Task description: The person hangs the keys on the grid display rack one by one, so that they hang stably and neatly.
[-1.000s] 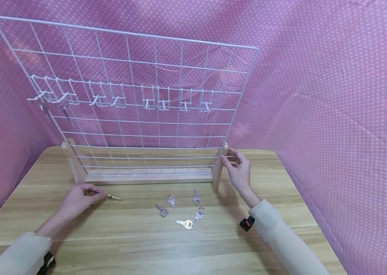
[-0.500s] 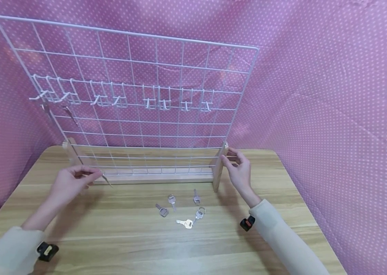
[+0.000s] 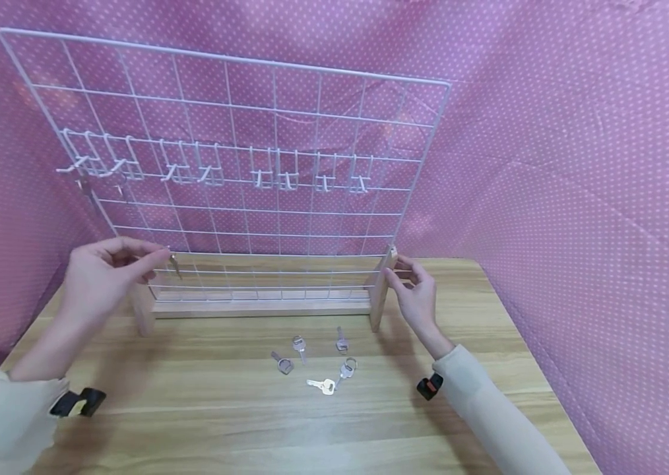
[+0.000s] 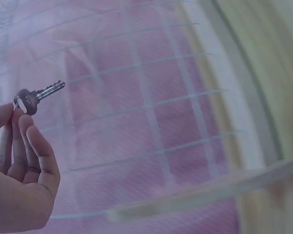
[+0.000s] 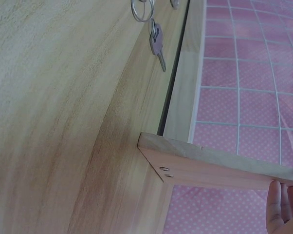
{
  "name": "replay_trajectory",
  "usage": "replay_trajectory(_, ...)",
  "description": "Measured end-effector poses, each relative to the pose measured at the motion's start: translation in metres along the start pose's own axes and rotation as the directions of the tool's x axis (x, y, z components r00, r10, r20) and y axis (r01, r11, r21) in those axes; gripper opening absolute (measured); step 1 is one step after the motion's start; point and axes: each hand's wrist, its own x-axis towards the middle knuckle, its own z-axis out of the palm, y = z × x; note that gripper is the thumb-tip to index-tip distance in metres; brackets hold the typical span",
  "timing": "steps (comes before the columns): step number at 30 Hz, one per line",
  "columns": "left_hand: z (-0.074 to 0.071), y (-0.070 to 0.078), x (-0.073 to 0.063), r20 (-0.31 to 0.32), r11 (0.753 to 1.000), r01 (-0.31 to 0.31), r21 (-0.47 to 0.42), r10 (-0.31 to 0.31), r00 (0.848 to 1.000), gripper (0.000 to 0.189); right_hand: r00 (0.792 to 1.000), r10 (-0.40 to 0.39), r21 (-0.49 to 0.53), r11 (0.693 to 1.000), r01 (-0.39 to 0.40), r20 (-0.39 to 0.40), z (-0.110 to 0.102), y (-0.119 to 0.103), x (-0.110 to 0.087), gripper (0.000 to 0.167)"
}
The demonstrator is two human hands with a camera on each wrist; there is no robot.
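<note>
My left hand (image 3: 99,277) pinches a key (image 3: 175,266) between thumb and fingertips, in front of the lower left of the white wire grid rack (image 3: 239,210). In the left wrist view the key (image 4: 31,100) points its toothed blade up and to the right. On the far side, my right hand (image 3: 417,297) grips the rack's right wooden upright (image 3: 379,293), thumb at its front edge. Only fingertips (image 5: 274,200) of that hand show against the wood in the right wrist view. Several keys, such as a shiny one (image 3: 327,386), lie on the table between the hands.
Several white hooks (image 3: 210,173) run in a row along the grid. Keys (image 3: 84,187) hang from the two leftmost ones. Below, a wooden base bar (image 3: 263,307) joins the uprights on the wooden table (image 3: 239,422). Pink dotted cloth (image 3: 578,198) surrounds everything.
My left hand has lifted the key from just above the table up to the grid's lower left. The right hand stays on the upright, and the loose keys lie as before.
</note>
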Motion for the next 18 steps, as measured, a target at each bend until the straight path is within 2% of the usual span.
replay_trajectory(4,-0.001,0.026,0.006,-0.064,1.000,-0.023,-0.009,0.022,0.998,0.006,1.000,-0.004,0.013,1.000,0.004,-0.003,0.000,0.001,0.000,0.035)
replay_trajectory(8,-0.003,0.047,0.012,-0.114,0.995,-0.081,-0.057,0.074,0.991,0.005,1.000,-0.011,0.011,1.000,0.011,-0.005,0.000,0.003,0.001,0.036)
replay_trajectory(16,-0.006,0.077,0.020,-0.176,0.982,-0.148,-0.114,0.127,0.976,0.007,1.000,-0.017,0.022,1.000,0.017,-0.001,0.001,0.003,0.001,0.035)
replay_trajectory(18,-0.006,0.083,0.022,-0.184,0.970,-0.166,-0.177,0.134,0.974,0.008,1.000,-0.020,0.026,0.999,0.021,-0.005,0.001,0.002,0.001,0.035)
